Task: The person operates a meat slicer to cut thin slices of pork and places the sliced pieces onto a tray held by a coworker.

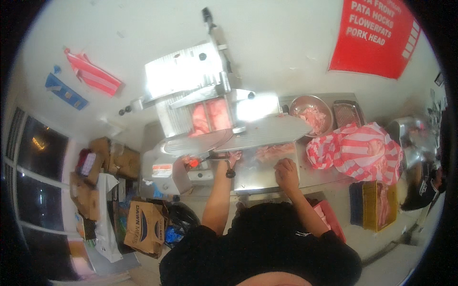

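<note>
A metal meat slicer [186,71] stands before me, with pink and white raw meat [210,117] on its carriage. My left hand [233,158] reaches under the edge of the slicer's round blade cover [267,133]. Its fingers seem stretched out, though the slicer partly hides them, and a dark band circles the wrist. To the right, my right hand [286,174] is curled closed over the steel worktop [253,178], and I see nothing in it. Thin slices of meat [274,151] lie on the steel just beyond that hand.
A steel bowl [312,114] of meat pieces and a metal tray [347,113] stand at the back right. Nearer lies a red-and-white striped bag [355,150]. Below it is a yellow crate [380,206]. Cardboard boxes [145,226] crowd the floor at left.
</note>
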